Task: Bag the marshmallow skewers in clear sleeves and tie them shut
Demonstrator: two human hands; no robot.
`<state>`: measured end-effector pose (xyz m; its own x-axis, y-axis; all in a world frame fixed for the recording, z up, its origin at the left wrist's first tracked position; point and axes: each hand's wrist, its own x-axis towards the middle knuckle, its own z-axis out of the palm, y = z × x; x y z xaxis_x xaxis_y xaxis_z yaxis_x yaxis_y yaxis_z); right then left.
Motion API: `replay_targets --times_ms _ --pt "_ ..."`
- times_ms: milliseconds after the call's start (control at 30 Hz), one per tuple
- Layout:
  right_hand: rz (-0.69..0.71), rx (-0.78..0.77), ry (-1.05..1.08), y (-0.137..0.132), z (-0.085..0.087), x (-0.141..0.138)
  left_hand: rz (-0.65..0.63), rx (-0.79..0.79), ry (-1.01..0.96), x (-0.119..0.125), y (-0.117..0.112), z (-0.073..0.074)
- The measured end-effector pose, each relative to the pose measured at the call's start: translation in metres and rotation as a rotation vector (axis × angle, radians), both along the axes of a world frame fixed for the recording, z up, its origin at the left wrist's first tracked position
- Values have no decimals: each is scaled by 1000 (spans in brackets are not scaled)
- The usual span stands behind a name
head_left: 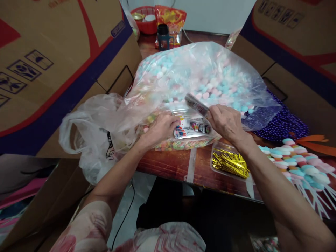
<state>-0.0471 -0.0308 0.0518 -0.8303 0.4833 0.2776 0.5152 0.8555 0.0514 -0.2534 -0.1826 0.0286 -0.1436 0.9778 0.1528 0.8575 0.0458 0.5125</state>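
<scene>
My left hand [165, 125] is closed, thumb and fingers pinched at the left end of a shiny packet [193, 127] with colourful print. Whether it grips the packet's edge or something smaller is hidden. My right hand [226, 120] is wrapped around one end of a narrow, dark, tube-like piece in clear plastic [196, 104], tilted up to the left above the packet. Behind both hands lies a large clear plastic bag [207, 52] full of pastel pink, blue and white sweets. Yellow-green and orange sweets [178, 144] show under the packet.
Gold twist ties [229, 162] lie in a clear tray near the table edge. Pastel candy sticks [301, 161] are heaped at right, near purple dotted material [282, 119]. Large cardboard boxes [65, 52] flank the table. A dark bottle [163, 36] and red basket [145, 24] stand behind.
</scene>
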Motion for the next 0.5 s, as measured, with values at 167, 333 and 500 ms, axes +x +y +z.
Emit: replay_targets --times_ms 167,333,500 --pt "-169 60 64 -13 15 6 34 89 -351 9 3 7" --pt "-161 24 51 -48 32 -6 -51 44 -977 39 16 32" --pt "-113 43 38 -96 15 -33 84 -32 -1324 57 35 26"
